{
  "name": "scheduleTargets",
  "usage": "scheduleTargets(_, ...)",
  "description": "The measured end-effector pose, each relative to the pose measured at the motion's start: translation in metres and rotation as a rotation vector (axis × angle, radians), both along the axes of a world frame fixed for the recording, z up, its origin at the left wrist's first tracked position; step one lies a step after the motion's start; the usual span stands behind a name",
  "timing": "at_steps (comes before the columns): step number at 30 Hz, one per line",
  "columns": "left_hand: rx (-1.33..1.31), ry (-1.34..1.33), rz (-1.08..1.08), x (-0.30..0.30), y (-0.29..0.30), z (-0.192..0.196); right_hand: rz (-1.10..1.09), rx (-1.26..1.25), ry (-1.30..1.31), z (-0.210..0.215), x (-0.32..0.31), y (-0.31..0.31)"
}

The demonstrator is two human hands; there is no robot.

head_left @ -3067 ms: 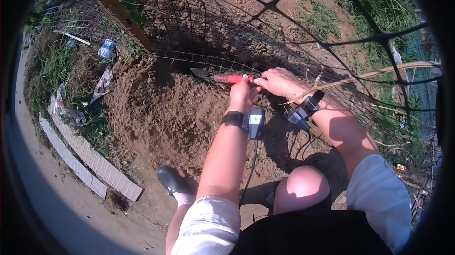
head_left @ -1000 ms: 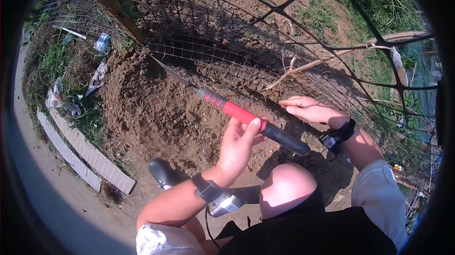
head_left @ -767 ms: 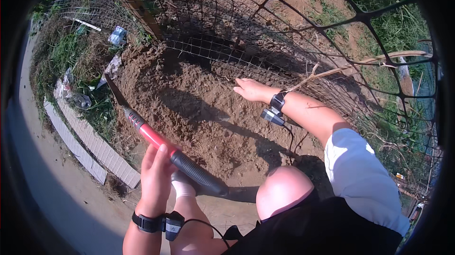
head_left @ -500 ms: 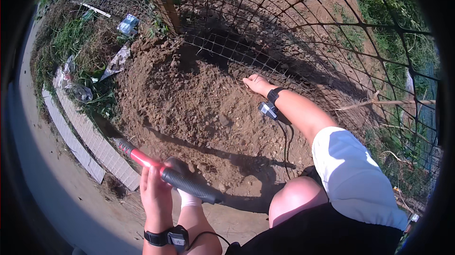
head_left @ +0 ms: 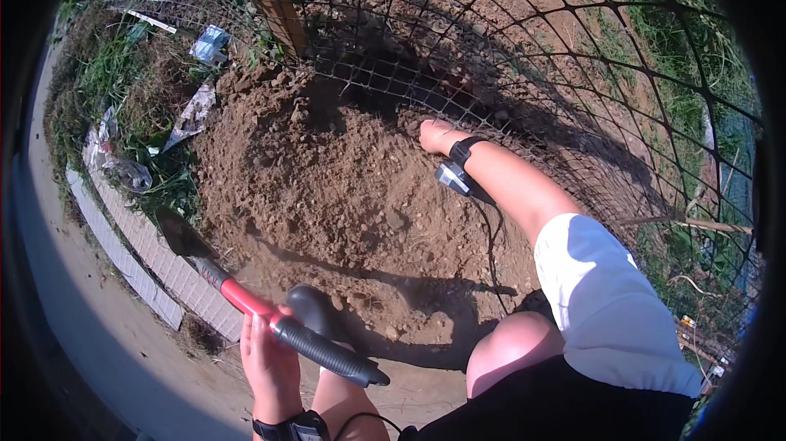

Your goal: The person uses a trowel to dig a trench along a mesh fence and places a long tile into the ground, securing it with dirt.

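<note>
My left hand (head_left: 268,359) is closed around a hand trowel (head_left: 250,300) with a red neck and a ribbed black grip. The trowel's dark blade (head_left: 182,236) points up and to the left, above the pale boards, and its grip end points toward my knees. My right hand (head_left: 435,136) reaches out to the far edge of a mound of loose brown soil (head_left: 344,171), close to the bottom of a black mesh fence (head_left: 409,89). The fingers of that hand are curled down at the soil; what they hold, if anything, is hidden.
A wooden post (head_left: 266,3) stands at the fence's left end. Pale boards (head_left: 155,244) lie along the left, near weeds and plastic litter (head_left: 131,172). A dry stick (head_left: 696,224) pokes out at the right. A cable (head_left: 492,253) hangs from my right wrist's small device.
The view has shifted slightly. My left hand and the trowel sit a little lower, and more of the blade shows. My right hand's fingers have curled in at the soil.
</note>
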State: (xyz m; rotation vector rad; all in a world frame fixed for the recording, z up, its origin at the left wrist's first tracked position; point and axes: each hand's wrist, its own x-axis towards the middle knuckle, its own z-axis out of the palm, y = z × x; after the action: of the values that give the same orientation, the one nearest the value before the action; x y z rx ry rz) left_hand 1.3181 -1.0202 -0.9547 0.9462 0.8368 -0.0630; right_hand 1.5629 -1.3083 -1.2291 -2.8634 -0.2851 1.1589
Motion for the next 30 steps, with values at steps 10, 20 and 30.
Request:
scheduleTargets(10, -0.017, -0.015, -0.024, 0.005, -0.009, 0.001, 0.378, 0.099, -0.167, -0.02, -0.036, -0.058)
scheduleTargets(20, -0.063, -0.096, 0.066, 0.017, -0.032, 0.002, -0.199, 0.313, -0.044, 0.102, -0.094, -0.102)
scheduleTargets(30, -0.044, -0.124, -0.021, 0.011, -0.041, 0.007, -0.265, 0.624, -0.175, 0.167, -0.179, -0.128)
